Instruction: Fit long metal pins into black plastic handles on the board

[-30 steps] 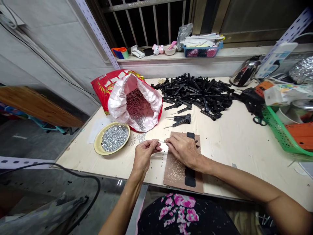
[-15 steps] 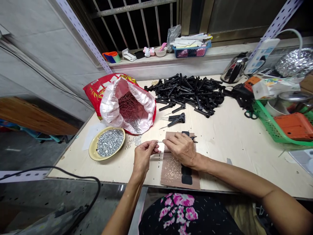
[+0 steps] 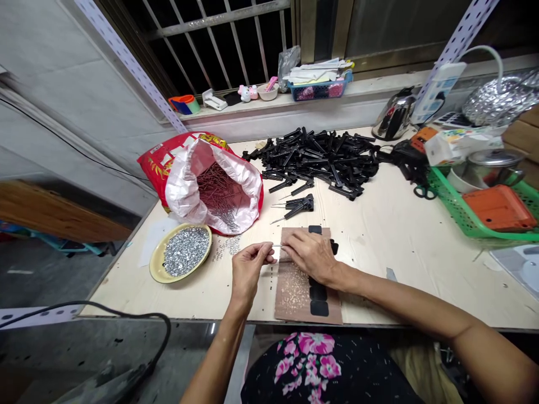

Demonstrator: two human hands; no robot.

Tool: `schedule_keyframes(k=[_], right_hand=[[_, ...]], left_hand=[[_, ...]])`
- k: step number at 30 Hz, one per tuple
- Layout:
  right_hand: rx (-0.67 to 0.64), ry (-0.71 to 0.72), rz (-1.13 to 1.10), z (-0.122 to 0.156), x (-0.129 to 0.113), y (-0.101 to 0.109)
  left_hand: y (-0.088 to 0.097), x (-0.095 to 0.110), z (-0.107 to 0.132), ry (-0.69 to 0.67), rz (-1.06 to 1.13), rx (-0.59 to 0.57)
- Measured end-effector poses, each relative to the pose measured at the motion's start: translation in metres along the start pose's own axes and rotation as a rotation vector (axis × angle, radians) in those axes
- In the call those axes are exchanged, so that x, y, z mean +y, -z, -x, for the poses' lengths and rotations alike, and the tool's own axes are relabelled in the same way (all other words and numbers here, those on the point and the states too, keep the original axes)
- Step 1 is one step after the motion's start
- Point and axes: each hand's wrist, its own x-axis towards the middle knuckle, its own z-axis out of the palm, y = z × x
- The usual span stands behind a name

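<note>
Fingers (image 3: pixel 265 249) of both hands closed on one thin metal rod (image 3: pixel 277 245): left hand (image 3: pixel 247 268), right hand (image 3: pixel 314 256), small gap between

Left fingers pinch its left end, tips narrow; right fingers close over its right end, exact grip hidden. Rod about level, above the surface (image 3: pixel 379 235), nearer its near edge than its far edge, by the left edge of a brown board (image 3: pixel 334 311). Board reaches the surface's near edge; black patches (image 3: pixel 319 308) along its right side. Black piece (image 3: pixel 334 247) visible past the right hand, link to rod unclear. Beyond the board: rod-fitted black parts (image 3: pixel 306 203), then a pile of black parts (image 3: pixel 320 157) toward the far edge. Toward the surface's left edge: open red bag (image 3: pixel 181 193) of thin rods, yellow dish (image 3: pixel 155 264) of small silver pieces, loose pieces (image 3: pixel 229 245) beside it
</note>
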Motion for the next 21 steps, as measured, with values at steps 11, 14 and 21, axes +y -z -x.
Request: schedule_keyframes(k=[11, 14, 21], right_hand=[[-0.110, -0.139, -0.259, 0.006, 0.006, 0.003], [-0.155, -0.225, -0.446, 0.007, 0.009, 0.006], [-0.052, -0.149, -0.188, 0.018, 0.014, 0.013]], left_hand=[[-0.010, 0.004, -0.006, 0.114, 0.081, -0.088], [-0.016, 0.004, -0.006, 0.102, 0.065, -0.088], [-0.026, -0.001, -0.007, 0.142, 0.110, -0.148]])
